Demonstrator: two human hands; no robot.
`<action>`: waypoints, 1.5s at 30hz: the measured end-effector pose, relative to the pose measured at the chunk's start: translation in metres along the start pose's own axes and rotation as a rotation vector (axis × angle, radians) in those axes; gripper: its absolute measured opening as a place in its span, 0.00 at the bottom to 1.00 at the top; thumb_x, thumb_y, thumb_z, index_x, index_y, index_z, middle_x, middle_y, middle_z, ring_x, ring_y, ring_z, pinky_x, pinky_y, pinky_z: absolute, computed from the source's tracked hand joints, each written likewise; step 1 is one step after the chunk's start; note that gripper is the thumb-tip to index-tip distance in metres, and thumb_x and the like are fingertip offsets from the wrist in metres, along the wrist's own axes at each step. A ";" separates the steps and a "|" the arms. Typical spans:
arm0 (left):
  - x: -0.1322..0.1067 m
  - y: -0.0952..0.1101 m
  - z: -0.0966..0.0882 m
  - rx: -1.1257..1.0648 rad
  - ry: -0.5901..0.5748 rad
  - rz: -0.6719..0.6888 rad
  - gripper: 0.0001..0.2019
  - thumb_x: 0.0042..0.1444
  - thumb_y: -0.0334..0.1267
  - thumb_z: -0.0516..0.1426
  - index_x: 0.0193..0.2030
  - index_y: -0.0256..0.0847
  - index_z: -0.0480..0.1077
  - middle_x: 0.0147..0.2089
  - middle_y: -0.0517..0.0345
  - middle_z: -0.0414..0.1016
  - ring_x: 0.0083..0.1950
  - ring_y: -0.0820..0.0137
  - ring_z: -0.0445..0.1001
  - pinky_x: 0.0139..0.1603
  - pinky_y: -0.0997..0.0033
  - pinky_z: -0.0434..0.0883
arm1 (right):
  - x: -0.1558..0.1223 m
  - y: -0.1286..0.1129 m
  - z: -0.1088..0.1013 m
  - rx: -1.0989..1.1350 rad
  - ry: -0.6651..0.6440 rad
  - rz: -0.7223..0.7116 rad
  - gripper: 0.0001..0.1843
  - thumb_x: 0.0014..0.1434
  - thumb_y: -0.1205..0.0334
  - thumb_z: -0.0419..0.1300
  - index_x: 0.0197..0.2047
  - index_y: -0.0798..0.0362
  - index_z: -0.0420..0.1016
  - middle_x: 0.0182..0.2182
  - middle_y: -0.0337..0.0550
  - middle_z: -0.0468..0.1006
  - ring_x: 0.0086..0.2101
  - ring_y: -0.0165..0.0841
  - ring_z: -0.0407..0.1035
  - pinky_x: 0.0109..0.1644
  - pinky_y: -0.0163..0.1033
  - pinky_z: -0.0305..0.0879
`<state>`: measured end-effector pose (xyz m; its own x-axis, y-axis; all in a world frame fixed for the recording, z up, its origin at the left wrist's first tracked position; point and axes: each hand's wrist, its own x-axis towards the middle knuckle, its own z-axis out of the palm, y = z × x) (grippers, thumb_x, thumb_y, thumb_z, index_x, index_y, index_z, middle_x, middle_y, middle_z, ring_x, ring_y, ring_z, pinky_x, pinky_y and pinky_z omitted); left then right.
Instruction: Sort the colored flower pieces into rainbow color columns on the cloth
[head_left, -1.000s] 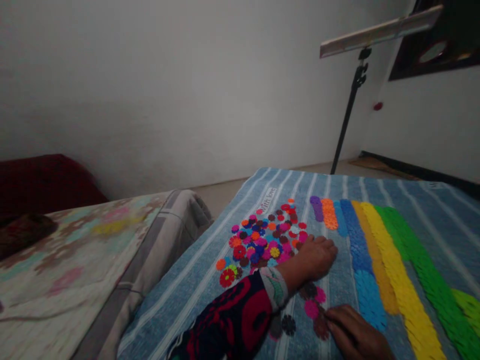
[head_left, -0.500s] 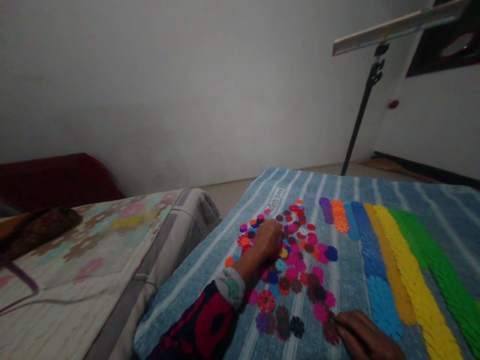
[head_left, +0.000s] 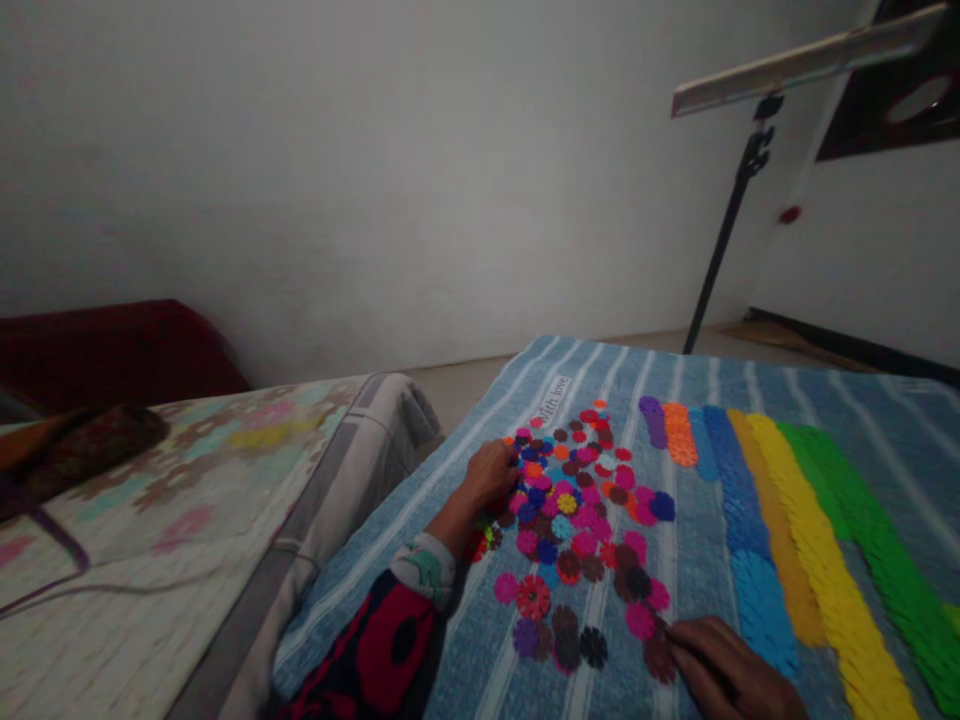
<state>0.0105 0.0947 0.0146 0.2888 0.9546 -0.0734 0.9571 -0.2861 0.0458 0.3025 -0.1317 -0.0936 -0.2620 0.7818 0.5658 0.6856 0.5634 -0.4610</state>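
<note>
A loose heap of small flower-shaped plastic discs (head_left: 577,510) in pink, red, blue, brown and orange lies on a blue striped towel (head_left: 480,640). My left hand (head_left: 491,472) rests at the heap's left edge, fingers curled against the discs; what they grip is hidden. My right hand (head_left: 720,670) sits at the bottom right, fingertips pressed on a dark red disc (head_left: 660,655). To the right run sorted strips of discs: purple (head_left: 652,420), orange (head_left: 681,435), blue (head_left: 739,520), yellow (head_left: 817,560) and green (head_left: 885,540).
A bed with a pale flowered sheet (head_left: 150,540) lies left of the towel, with a dark red cushion (head_left: 112,350) behind it. A black stand with a light bar (head_left: 735,210) rises at the back right by the white wall.
My left hand swept from the heap's right side across to its left edge, spreading discs out. My right hand stayed at the bottom right. The camera turned slightly left.
</note>
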 end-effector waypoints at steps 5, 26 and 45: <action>-0.004 0.001 -0.001 0.029 0.036 0.036 0.12 0.57 0.40 0.53 0.39 0.41 0.77 0.45 0.49 0.76 0.48 0.61 0.73 0.42 0.69 0.67 | 0.006 -0.009 -0.004 0.007 0.015 0.037 0.08 0.66 0.63 0.55 0.42 0.50 0.76 0.33 0.40 0.82 0.33 0.28 0.79 0.39 0.24 0.73; 0.011 -0.012 0.016 -0.425 0.061 -0.109 0.05 0.42 0.34 0.62 0.28 0.39 0.71 0.26 0.64 0.70 0.30 0.72 0.70 0.31 0.74 0.62 | 0.013 -0.023 -0.009 0.021 0.072 0.093 0.12 0.67 0.58 0.54 0.39 0.49 0.78 0.31 0.40 0.82 0.31 0.29 0.79 0.36 0.25 0.74; 0.020 -0.063 0.013 -0.894 0.313 -0.330 0.04 0.38 0.29 0.60 0.23 0.37 0.69 0.22 0.60 0.71 0.28 0.72 0.70 0.29 0.74 0.68 | 0.010 -0.017 -0.007 0.018 0.080 0.071 0.13 0.67 0.55 0.54 0.38 0.48 0.79 0.31 0.40 0.83 0.31 0.30 0.80 0.36 0.25 0.74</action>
<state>-0.0438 0.1303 -0.0030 -0.1303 0.9906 0.0422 0.5827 0.0421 0.8116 0.2926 -0.1355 -0.0752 -0.1578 0.7966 0.5836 0.6881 0.5125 -0.5136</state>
